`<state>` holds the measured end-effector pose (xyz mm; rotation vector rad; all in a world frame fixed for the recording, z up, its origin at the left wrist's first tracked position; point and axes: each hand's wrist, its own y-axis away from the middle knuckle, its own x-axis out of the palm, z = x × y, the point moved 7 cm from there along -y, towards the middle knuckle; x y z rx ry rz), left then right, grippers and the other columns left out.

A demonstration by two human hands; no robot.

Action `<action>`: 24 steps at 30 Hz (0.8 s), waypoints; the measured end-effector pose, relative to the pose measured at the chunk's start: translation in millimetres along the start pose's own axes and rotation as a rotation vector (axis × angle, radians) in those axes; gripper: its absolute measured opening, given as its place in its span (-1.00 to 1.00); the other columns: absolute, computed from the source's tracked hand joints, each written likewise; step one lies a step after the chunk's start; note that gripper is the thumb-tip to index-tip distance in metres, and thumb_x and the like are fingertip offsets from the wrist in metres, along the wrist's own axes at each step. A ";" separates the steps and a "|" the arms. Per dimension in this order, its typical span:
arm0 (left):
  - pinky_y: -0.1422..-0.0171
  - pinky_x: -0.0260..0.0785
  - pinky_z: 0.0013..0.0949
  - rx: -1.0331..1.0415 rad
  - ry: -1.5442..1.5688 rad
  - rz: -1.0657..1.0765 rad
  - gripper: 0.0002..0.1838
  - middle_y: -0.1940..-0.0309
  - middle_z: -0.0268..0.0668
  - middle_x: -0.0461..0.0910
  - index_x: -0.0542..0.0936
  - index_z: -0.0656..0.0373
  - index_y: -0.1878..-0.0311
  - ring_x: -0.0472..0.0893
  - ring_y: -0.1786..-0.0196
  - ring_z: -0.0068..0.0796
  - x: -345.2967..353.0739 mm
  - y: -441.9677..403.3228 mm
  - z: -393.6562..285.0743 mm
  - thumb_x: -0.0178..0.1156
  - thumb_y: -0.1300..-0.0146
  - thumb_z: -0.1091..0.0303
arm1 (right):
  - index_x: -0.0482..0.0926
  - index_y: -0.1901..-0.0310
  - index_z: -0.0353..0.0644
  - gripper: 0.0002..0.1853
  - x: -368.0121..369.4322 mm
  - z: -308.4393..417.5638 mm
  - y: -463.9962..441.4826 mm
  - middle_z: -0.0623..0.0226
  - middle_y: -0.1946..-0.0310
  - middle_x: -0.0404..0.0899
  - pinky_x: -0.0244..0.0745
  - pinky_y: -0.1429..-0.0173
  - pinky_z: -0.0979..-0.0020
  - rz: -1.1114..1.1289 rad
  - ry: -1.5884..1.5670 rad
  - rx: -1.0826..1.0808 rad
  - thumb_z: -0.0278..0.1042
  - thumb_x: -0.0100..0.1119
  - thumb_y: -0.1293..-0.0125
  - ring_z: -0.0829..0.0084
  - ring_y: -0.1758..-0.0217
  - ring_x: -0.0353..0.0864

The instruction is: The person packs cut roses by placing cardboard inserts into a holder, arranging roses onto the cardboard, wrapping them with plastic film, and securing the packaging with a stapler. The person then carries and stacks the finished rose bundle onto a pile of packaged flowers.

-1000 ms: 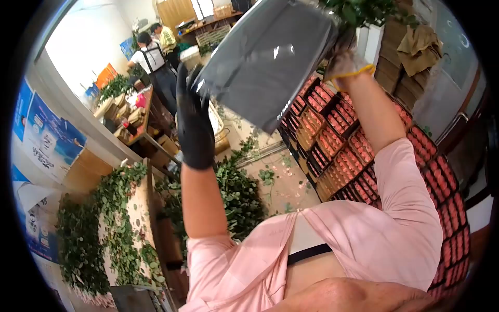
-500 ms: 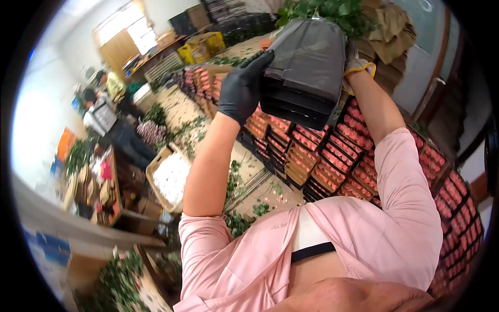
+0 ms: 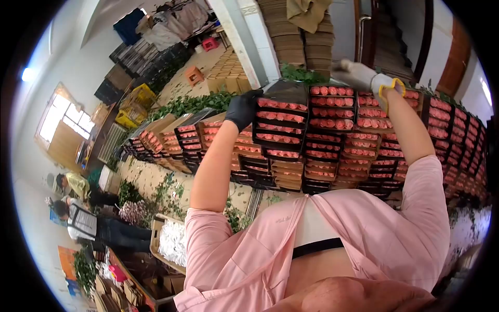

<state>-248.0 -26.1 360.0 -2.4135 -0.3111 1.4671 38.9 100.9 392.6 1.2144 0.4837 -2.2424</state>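
Observation:
A black-wrapped bundle of pink roses [image 3: 281,126] sits on top of the stacked row, its flower heads facing me in layers. My left hand [image 3: 243,110], in a black glove, is closed at the bundle's upper left side; its fingertips are partly hidden. My right hand [image 3: 364,78] wears a pale glove with a yellow-edged cuff. It is raised above the neighbouring rose bundles [image 3: 332,108], apart from the black-wrapped one, with its fingers stretched out to the left and blurred by motion.
Stacked rose bundles [image 3: 439,130] continue right and left. Green leaves [image 3: 301,74] lie behind the stack. A white-lined basket [image 3: 171,242] stands at lower left, near two people [image 3: 78,208]. Leaf scraps litter the floor [image 3: 179,179]. An orange stool [image 3: 194,76] is farther back.
The black-wrapped bundle, held up between both hands before, now rests on the stack. My right hand has come off it and moved right. The view has turned.

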 end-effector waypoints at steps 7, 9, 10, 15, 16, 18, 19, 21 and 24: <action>-0.06 0.41 -0.30 -0.024 0.200 -0.016 -0.64 0.09 -0.10 0.61 0.50 0.03 -0.14 0.61 0.03 -0.21 5.7 5.7 18.5 -0.04 -0.29 0.39 | 0.37 -0.18 -0.17 -0.39 34.4 24.3 20.3 -0.01 -0.04 0.51 0.42 -0.14 0.20 0.081 0.390 -0.141 0.00 0.15 -0.17 0.04 -0.09 0.50; -0.09 0.39 -0.33 -0.055 0.235 0.011 -0.56 0.03 -0.12 0.59 0.41 0.00 -0.24 0.59 0.00 -0.27 13.5 5.8 28.2 -0.02 -0.27 0.43 | 0.35 -0.20 -0.15 -0.39 33.0 22.2 16.7 0.00 -0.04 0.51 0.42 -0.13 0.20 0.027 0.402 -0.220 0.00 0.15 -0.17 0.04 -0.09 0.50; -0.09 0.39 -0.34 -0.083 0.316 0.007 -0.52 0.02 -0.13 0.58 0.37 0.00 -0.27 0.58 -0.01 -0.29 15.7 8.7 26.5 -0.01 -0.25 0.44 | 0.33 -0.22 -0.13 -0.38 27.6 30.4 16.9 0.00 -0.03 0.52 0.43 -0.13 0.21 -0.030 0.408 -0.292 -0.01 0.15 -0.18 0.03 -0.09 0.50; -0.10 0.38 -0.32 -0.223 0.433 -0.261 -0.33 -0.11 -0.13 0.49 0.14 -0.01 -0.42 0.54 -0.05 -0.31 6.7 73.0 22.0 0.04 -0.22 0.49 | 0.22 -0.30 -0.13 -0.33 5.0 76.2 29.2 -0.09 -0.10 0.43 0.37 -0.21 0.25 0.022 0.238 -0.358 -0.10 0.17 -0.21 -0.01 -0.16 0.43; -0.08 0.39 -0.33 -0.266 0.427 -0.309 -0.28 -0.17 -0.15 0.44 0.08 -0.04 -0.44 0.53 -0.06 -0.34 14.0 95.1 39.2 0.09 -0.23 0.47 | 0.20 -0.31 -0.14 -0.33 -1.2 80.9 31.2 -0.06 -0.14 0.40 0.33 -0.26 0.27 -0.131 0.283 -0.512 -0.14 0.19 -0.20 0.04 -0.21 0.40; -0.08 0.39 -0.33 -0.394 0.497 -0.476 -0.38 -0.05 -0.12 0.53 0.19 0.03 -0.39 0.55 -0.03 -0.34 38.5 167.2 62.1 0.11 -0.25 0.41 | 0.17 -0.33 -0.15 -0.29 4.7 90.6 38.9 0.01 -0.22 0.33 0.25 -0.34 0.29 -0.121 -0.049 -0.728 -0.22 0.23 -0.17 0.13 -0.30 0.32; -0.08 0.38 -0.33 -0.542 0.513 -0.493 -0.41 -0.01 -0.10 0.56 0.24 0.07 -0.36 0.55 -0.01 -0.34 55.3 212.0 66.9 0.10 -0.26 0.39 | 0.15 -0.34 -0.15 -0.25 8.3 102.8 56.1 0.08 -0.26 0.28 0.22 -0.36 0.30 -0.089 -0.074 -0.773 -0.26 0.26 -0.14 0.19 -0.34 0.27; 0.01 0.40 -0.39 -0.912 0.411 -0.373 -0.49 -0.09 -0.16 0.52 0.35 0.07 -0.32 0.54 0.00 -0.41 102.2 306.8 44.6 0.10 -0.30 0.27 | 0.16 -0.34 -0.18 -0.24 20.7 123.5 93.0 0.18 -0.28 0.28 0.21 -0.38 0.30 -0.096 -0.103 -0.957 -0.34 0.28 -0.10 0.27 -0.34 0.28; -0.11 0.36 -0.33 -1.231 0.237 -0.285 -0.45 -0.14 -0.10 0.50 0.39 0.08 -0.28 0.52 -0.13 -0.31 173.1 438.7 -25.2 0.14 -0.27 0.07 | 0.20 -0.34 -0.12 -0.26 81.0 130.8 116.4 0.11 -0.25 0.33 0.21 -0.37 0.27 -0.099 0.020 -1.405 -0.18 0.27 -0.13 0.17 -0.31 0.34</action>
